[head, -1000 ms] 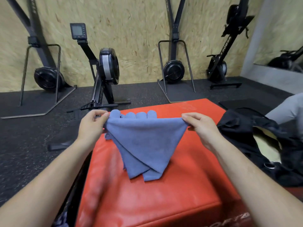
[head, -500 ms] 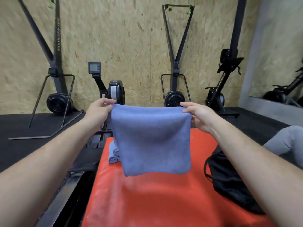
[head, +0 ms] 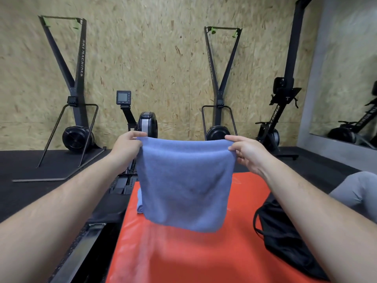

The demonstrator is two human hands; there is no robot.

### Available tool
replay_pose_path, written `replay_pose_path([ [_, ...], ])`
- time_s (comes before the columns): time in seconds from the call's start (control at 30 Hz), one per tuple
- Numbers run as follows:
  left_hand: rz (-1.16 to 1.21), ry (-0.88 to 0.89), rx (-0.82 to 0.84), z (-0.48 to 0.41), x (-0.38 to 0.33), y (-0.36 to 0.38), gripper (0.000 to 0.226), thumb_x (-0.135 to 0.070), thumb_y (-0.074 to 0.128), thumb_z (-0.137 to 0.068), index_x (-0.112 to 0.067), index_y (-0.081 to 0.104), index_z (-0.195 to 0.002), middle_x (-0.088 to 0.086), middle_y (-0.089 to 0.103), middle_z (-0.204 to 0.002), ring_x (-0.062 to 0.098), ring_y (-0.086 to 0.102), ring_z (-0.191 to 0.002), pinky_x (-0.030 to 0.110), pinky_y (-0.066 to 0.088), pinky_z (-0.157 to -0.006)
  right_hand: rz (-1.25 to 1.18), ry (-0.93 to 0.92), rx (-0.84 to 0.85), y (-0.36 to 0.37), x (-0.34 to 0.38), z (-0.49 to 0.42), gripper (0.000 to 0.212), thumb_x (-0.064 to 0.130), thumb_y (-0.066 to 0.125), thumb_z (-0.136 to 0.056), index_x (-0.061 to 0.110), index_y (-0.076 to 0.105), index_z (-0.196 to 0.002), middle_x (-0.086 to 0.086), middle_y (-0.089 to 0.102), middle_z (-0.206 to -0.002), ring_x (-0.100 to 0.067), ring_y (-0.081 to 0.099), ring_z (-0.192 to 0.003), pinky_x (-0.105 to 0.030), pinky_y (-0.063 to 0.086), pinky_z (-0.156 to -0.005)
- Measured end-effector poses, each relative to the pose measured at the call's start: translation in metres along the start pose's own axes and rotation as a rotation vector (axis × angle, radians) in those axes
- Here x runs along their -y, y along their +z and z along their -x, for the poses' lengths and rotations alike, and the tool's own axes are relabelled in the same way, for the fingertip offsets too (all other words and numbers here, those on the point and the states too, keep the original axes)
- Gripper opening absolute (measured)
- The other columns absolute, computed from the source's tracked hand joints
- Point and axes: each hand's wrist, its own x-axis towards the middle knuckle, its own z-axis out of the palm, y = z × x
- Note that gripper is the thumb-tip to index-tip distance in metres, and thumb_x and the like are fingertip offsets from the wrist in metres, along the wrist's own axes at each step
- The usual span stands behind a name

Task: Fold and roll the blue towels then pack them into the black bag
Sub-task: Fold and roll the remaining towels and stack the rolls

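The person holds one blue towel (head: 185, 186) up in the air by its top edge. The left hand (head: 127, 147) pinches the top left corner between thumb and fingers, and the right hand (head: 247, 153) pinches the top right corner the same way. The towel hangs flat between them, clear of the red surface (head: 183, 260) below, and its rounded top edge suggests it is already doubled over. A rolled towel (head: 140, 203) lies on the far left part of the surface, mostly hidden behind the hanging one. The black bag (head: 285, 237) lies at the right side of the surface, under the right forearm; whether its mouth is open cannot be told.

The step in hand looks like squaring the towel before laying it down to fold or roll. To do it well, both pinches should stay level, so that the top edge is taut and the sides hang straight. The loose bottom edge should touch the surface first, and the hands then draw the rest down without bunching. It should land on the bare red area nearer the person, apart from the roll and the bag. The cloth is soft and will wrinkle easily, so a smoothing pass with flat palms should help before a tight, even roll from one end.
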Motion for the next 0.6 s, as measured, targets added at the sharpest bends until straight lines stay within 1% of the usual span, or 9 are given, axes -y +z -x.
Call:
replay_pose_path([
  [0.07, 0.032, -0.010, 0.003, 0.003, -0.001, -0.003, 0.040, -0.001, 0.047, -0.086, -0.022, 0.071, -0.111, 0.004, 0.064, -0.102, 0.018, 0.049, -0.074, 0.030, 0.039, -0.063, -0.013, -0.023, 0.008, -0.001, 0.001, 0.000, 0.031, 0.002, 0.068, -0.082, 0.019, 0.076, -0.107, -0.001, 0.075, -0.098, -0.017, 0.067, -0.085, -0.026, 0.049, -0.074],
  [0.13, 0.069, 0.000, 0.011, 0.006, -0.003, -0.006, 0.034, -0.004, 0.055, -0.087, -0.019, 0.072, -0.113, -0.001, 0.066, -0.114, 0.017, 0.056, -0.094, 0.032, 0.044, -0.077, -0.025, -0.049, -0.015, -0.002, 0.001, 0.000, 0.030, 0.003, 0.075, -0.079, 0.016, 0.076, -0.106, -0.006, 0.076, -0.103, -0.021, 0.071, -0.099, -0.023, 0.052, -0.073],
  [0.2, 0.070, 0.014, 0.024, 0.007, -0.002, -0.010, 0.033, -0.005, 0.064, -0.088, -0.015, 0.070, -0.118, 0.000, 0.065, -0.119, 0.017, 0.057, -0.107, 0.033, 0.045, -0.091, 0.026, -0.090, -0.035, -0.003, 0.003, 0.006, 0.031, 0.003, 0.078, -0.077, 0.015, 0.076, -0.105, -0.007, 0.075, -0.103, -0.021, 0.071, -0.100, -0.016, 0.050, -0.062],
  [0.27, 0.021, 0.026, 0.050, 0.012, -0.001, -0.015, 0.036, -0.005, 0.070, -0.086, -0.015, 0.069, -0.120, 0.003, 0.065, -0.117, 0.019, 0.059, -0.109, 0.032, 0.046, -0.094, 0.125, -0.113, -0.048, -0.004, 0.005, 0.013, 0.032, 0.003, 0.080, -0.075, 0.019, 0.077, -0.103, -0.003, 0.072, -0.107, -0.016, 0.068, -0.101, -0.019, 0.052, -0.068],
  [0.37, -0.140, 0.092, 0.066, 0.022, 0.001, -0.023, 0.034, -0.008, 0.074, -0.085, -0.019, 0.070, -0.116, 0.003, 0.068, -0.109, 0.019, 0.064, -0.101, 0.031, 0.051, -0.085, 0.258, -0.122, -0.008, -0.006, 0.007, 0.026, 0.033, 0.000, 0.079, -0.073, 0.021, 0.077, -0.098, -0.003, 0.070, -0.108, -0.016, 0.067, -0.103, -0.029, 0.057, -0.080],
  [0.47, -0.361, 0.263, 0.057, 0.040, -0.004, -0.032, 0.016, -0.013, 0.067, -0.091, -0.023, 0.071, -0.104, -0.001, 0.068, -0.094, 0.006, 0.059, -0.083, 0.020, 0.043, -0.068, 0.385, -0.161, 0.046, -0.013, 0.011, 0.044, 0.025, 0.002, 0.076, -0.078, 0.020, 0.075, -0.094, -0.006, 0.074, -0.098, -0.019, 0.072, -0.094, -0.030, 0.060, -0.076],
  [0.5, -0.420, 0.317, 0.061, 0.044, -0.005, -0.037, 0.012, -0.014, 0.065, -0.093, -0.024, 0.070, -0.097, 0.000, 0.068, -0.088, 0.007, 0.058, -0.078, 0.021, 0.042, -0.065, 0.430, -0.180, 0.062, -0.017, 0.013, 0.049, 0.021, 0.003, 0.075, -0.080, 0.020, 0.075, -0.092, -0.006, 0.075, -0.094, -0.020, 0.073, -0.089, -0.032, 0.061, -0.075],
  [0.57, -0.514, 0.397, 0.075, 0.049, -0.009, -0.046, 0.014, -0.014, 0.062, -0.095, -0.023, 0.070, -0.087, 0.004, 0.065, -0.076, 0.012, 0.055, -0.067, 0.020, 0.040, -0.060, 0.515, -0.218, 0.085, -0.023, 0.018, 0.058, 0.012, 0.009, 0.071, -0.084, 0.021, 0.076, -0.087, -0.005, 0.075, -0.085, -0.020, 0.074, -0.079, -0.036, 0.062, -0.072],
  [0.6, -0.528, 0.418, 0.092, 0.049, -0.010, -0.050, 0.016, -0.013, 0.062, -0.096, -0.021, 0.069, -0.083, 0.005, 0.063, -0.071, 0.011, 0.052, -0.062, 0.019, 0.037, -0.056, 0.577, -0.245, 0.090, -0.025, 0.021, 0.062, 0.009, 0.014, 0.071, -0.085, 0.022, 0.075, -0.084, -0.003, 0.074, -0.080, -0.016, 0.071, -0.073, -0.033, 0.061, -0.069],
])
